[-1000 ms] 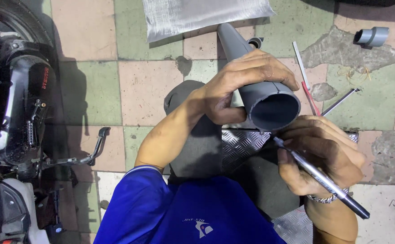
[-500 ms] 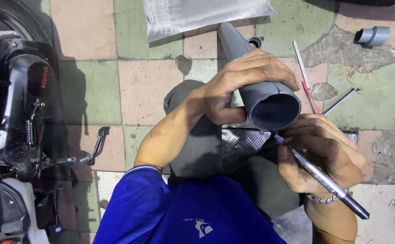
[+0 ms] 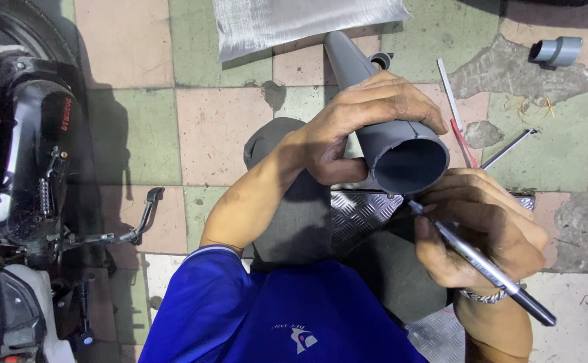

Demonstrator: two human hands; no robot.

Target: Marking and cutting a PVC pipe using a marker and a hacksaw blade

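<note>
Pink and green floor tiles point(image 3: 213, 128) fill the frame. Near the middle, the left hand point(image 3: 368, 121) wraps tight around a grey cone pipe point(image 3: 395, 144), keeping it steady. At lower right, the right hand point(image 3: 482, 232) pinches a pen point(image 3: 482, 265), its tip at the pipe's rim for marking.

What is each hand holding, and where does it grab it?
Left hand grips the grey cone-shaped tube near its wide open end. Right hand holds a dark marker pen near its tip.
</note>
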